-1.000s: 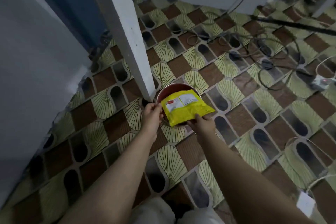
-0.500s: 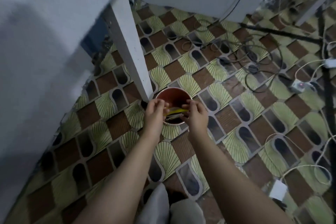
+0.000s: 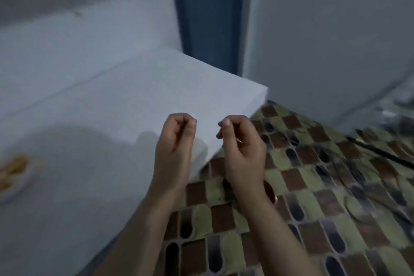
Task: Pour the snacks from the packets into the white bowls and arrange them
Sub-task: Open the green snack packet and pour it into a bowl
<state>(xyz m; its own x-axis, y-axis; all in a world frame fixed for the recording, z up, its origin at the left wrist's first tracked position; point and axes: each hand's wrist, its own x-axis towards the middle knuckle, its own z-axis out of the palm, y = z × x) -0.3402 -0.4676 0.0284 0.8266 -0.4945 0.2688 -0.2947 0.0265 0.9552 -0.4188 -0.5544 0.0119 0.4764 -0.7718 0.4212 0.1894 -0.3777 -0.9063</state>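
White round bowl (image 3: 13, 177) with blurred yellow snacks stands at the far left of the white counter (image 3: 94, 119). Near its right corner, left hand (image 3: 174, 141) and right hand (image 3: 240, 148) hang apart, fingers curled together, holding nothing, above the brown-green patterned floor (image 3: 313, 197).

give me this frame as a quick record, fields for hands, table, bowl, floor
left hand: raised over the table edge, fingers curled in, nothing visible in it
right hand: raised beside the left, apart from it, fingers curled, nothing visible in it
table: white table, its corner pointing to the right
bowl: white bowl at the table's left edge, holding yellowish snacks, blurred
floor: patterned brown and green floor; red-brown container mostly hidden behind the right wrist
image: motion-blurred
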